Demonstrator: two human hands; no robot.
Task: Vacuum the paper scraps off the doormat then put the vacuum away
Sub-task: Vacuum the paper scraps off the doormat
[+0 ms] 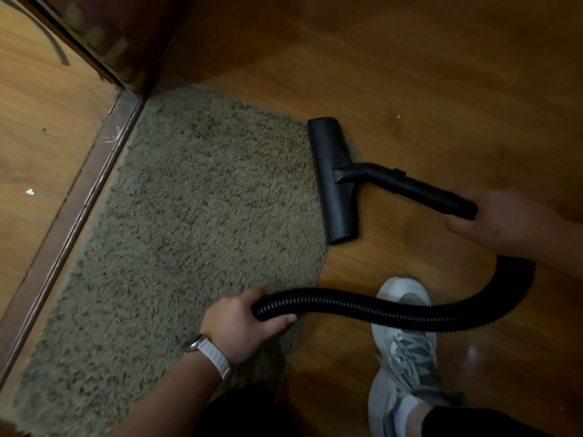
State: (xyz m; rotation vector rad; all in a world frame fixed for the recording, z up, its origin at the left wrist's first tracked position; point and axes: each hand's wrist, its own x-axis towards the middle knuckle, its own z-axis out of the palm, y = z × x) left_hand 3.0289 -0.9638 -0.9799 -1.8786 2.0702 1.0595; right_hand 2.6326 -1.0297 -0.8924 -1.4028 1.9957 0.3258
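A shaggy beige doormat (189, 222) lies on the wooden floor against a door threshold. The black vacuum floor head (334, 181) rests at the mat's right edge, mostly on the bare floor. Its rigid black tube (419, 189) runs right into my right hand (501, 222), which grips the tube's end. A black ribbed hose (394, 310) curves from there down and left to my left hand (246, 323), which grips it over the mat's lower right corner. I see no paper scraps on the mat.
A wooden threshold strip (79, 209) borders the mat's left side, with a dark door frame (126, 42) above. One white scrap (30, 192) lies on the floor beyond the threshold. My grey sneaker (407, 348) stands on the floor under the hose.
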